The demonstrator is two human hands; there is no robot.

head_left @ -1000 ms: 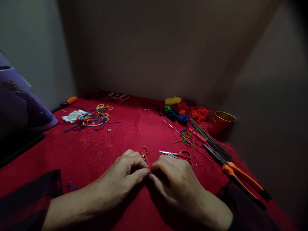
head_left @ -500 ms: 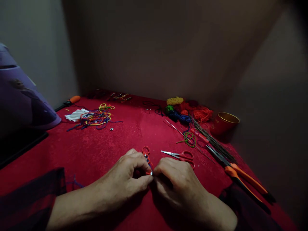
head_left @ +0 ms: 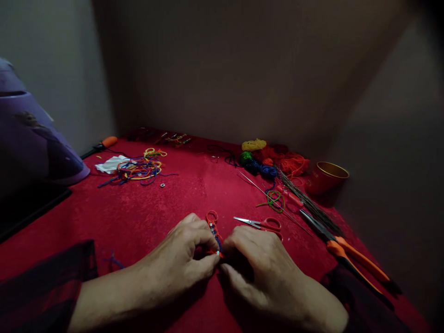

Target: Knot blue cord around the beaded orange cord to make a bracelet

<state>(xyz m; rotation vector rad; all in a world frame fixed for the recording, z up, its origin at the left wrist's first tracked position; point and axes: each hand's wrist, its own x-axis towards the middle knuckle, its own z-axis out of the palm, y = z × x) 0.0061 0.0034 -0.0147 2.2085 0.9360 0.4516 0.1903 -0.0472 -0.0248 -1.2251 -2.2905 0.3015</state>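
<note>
I have the left hand point(head_left: 185, 252) shut down to a pinch, thumb and forefinger at the near end of the braid point(head_left: 215, 234), right at a white bead point(head_left: 218, 253). Across from it, the right hand point(head_left: 265, 273) is curled, only a narrow space between thumb and forefinger, tips close against that same end; whether they grip the cord there, I can't tell from my seat.

Room now, and I'm sweeping from the left. Purple object point(head_left: 34, 138) by the side wall, then paper point(head_left: 113, 164) with the tangle point(head_left: 152, 172) partly over it, and a small ring point(head_left: 163, 185) just beside. Red tabletop point(head_left: 194, 189) stretches from there over to the scissors point(head_left: 258, 225), which lie just beyond the right hand. Past them, yarn point(head_left: 268, 171) heaped toward the back wall point(head_left: 225, 69), sticks point(head_left: 312, 208) slanting my way, the cup point(head_left: 322, 185) standing beside them, and the pliers point(head_left: 336, 247) near the right sleeve point(head_left: 354, 300), handles toward the table's right edge.

Back to the braid: front and centre, running away from the fingertips, slim, blue and orange-red, pale beads along it, an orange-red loop point(head_left: 207, 216) at the far end. The pinched end is partly hidden.
</note>
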